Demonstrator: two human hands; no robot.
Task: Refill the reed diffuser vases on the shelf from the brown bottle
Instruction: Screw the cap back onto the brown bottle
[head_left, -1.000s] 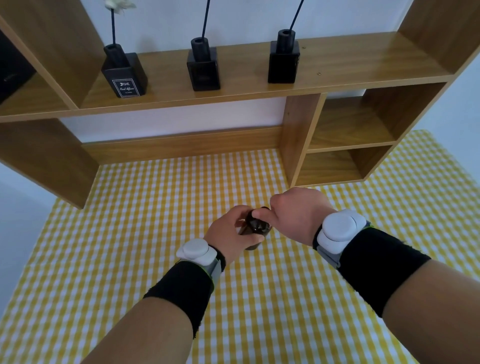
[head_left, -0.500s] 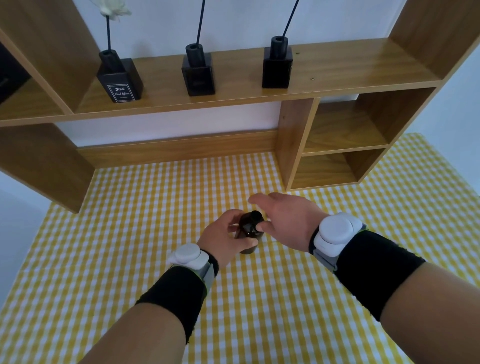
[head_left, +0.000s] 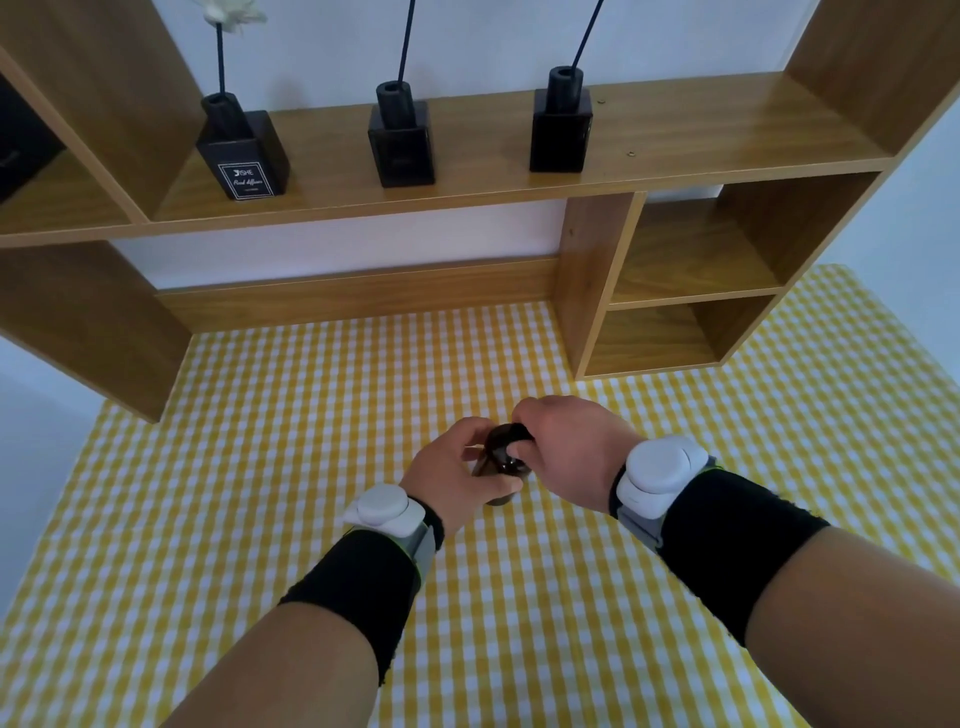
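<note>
I held the brown bottle (head_left: 500, 457) over the near middle of the surface (head_left: 260, 467), which was covered in a yellow and white checked cloth. My left hand (head_left: 451, 480) was wrapped around the bottle's body, its grip closed on it. My right hand (head_left: 566, 449) came down over the top, with the fingertips (head_left: 519, 448) pinched around the dark cap; that grip was closed too. Most of the bottle was hidden by my hands, and I could not tell whether its base touched the cloth. Both wrists wore black bands with white pods on them.

Far from my hands, on the long wooden shelf (head_left: 701, 135), stood three dark square diffuser vases well apart from the bottle. The left vase (head_left: 244, 156) carried a white label and a stem with a white flower. The middle vase (head_left: 401, 139) and the right vase (head_left: 561, 127) each held a single dark reed. To the right, below the shelf, two small open cubbies (head_left: 675, 291) sat one above the other.
</note>
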